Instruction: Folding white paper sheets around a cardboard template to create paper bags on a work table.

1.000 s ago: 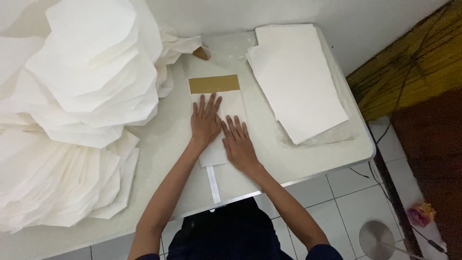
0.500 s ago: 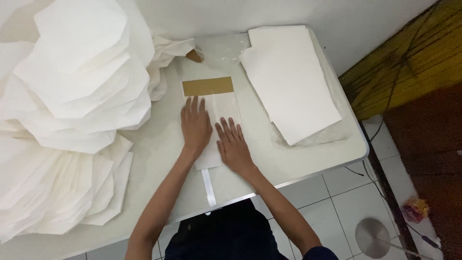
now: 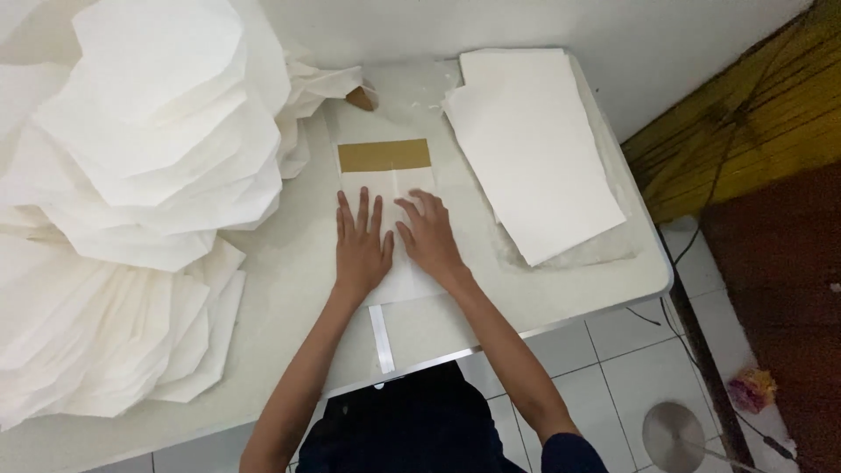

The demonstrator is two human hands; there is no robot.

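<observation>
Presently both hands, left hand (image 3: pixel 361 248) and right hand (image 3: pixel 427 236), lie flat, fingers spread, gripping nothing, pressing a folded white sheet (image 3: pixel 392 188) at the table (image 3: pixel 289 289) centre, below its brown strip (image 3: pixel 385 155).

a flat white paper bag (image 3: pixel 385 229) lies at the middle of the pale desk (image 3: pixel 289 271), long side running away from the viewer. its far end carries a brown rectangular band (image 3: pixel 385 155), plain kraft colour. both hands rest on the bag's white part. no labels, signs or screens are visible.
</observation>
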